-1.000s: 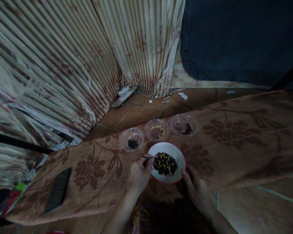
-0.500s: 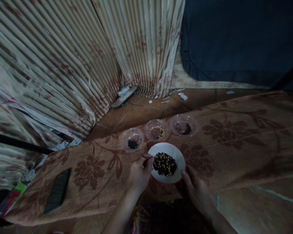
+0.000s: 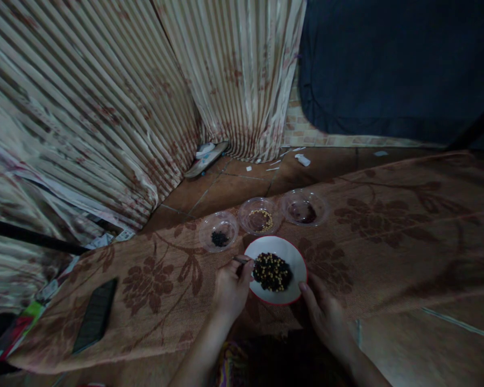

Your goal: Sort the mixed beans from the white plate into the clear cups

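Observation:
A white bowl [image 3: 296, 269] with a red rim holds a heap of mixed dark and yellow grains or beans [image 3: 272, 272]. My right hand [image 3: 322, 309] grips its right edge, thumb on the rim and the other fingers partly hidden beneath. At the left rim, my left hand [image 3: 232, 285] is closed in a pinch; a slim dark thing shows at its fingertips, too small to name. Beyond the bowl stand three clear plastic bowls: the left one [image 3: 207, 244] has black grains, the middle one [image 3: 244, 221] yellow ones, the right one [image 3: 322, 212] a few dark reddish ones.
The bowls stand on a narrow surface covered by a brown flowered cloth [image 3: 226, 317]. A dark phone [image 3: 95, 316] lies on its left part. Striped curtains [image 3: 242, 80] hang behind, with a slipper-like thing [image 3: 205, 159] and white scraps [image 3: 302, 159] on the tiled floor.

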Demonstrator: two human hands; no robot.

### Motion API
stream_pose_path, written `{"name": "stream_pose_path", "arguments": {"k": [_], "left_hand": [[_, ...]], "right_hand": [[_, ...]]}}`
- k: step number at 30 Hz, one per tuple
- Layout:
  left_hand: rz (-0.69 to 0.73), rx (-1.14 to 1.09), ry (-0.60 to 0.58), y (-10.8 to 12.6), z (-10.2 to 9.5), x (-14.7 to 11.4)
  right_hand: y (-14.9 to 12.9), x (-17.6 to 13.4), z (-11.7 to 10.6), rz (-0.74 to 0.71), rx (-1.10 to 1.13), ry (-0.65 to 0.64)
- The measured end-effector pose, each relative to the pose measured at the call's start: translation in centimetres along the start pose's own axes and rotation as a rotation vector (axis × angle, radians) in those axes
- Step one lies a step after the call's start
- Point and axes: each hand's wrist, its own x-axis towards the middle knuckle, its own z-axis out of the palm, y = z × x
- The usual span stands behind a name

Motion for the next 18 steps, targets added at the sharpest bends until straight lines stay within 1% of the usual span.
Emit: {"name": "stream_pose_path", "arguments": {"k": [5,11,18], "left_hand": [[-0.002,-0.005,-0.005,0.26,-0.11,-0.03],[0.017,0.016,-0.009,0.57,-0.12,0.01],[0.011,0.007,-0.006,0.59,-0.04,0.0]], "right_hand": [[0.25,-0.05,0.12,-0.01,0.006,0.0],[0.08,-0.06,0.05,0.016,0.002,0.009],[0.26,0.01,0.06,0.028,-0.003,-0.023]]}}
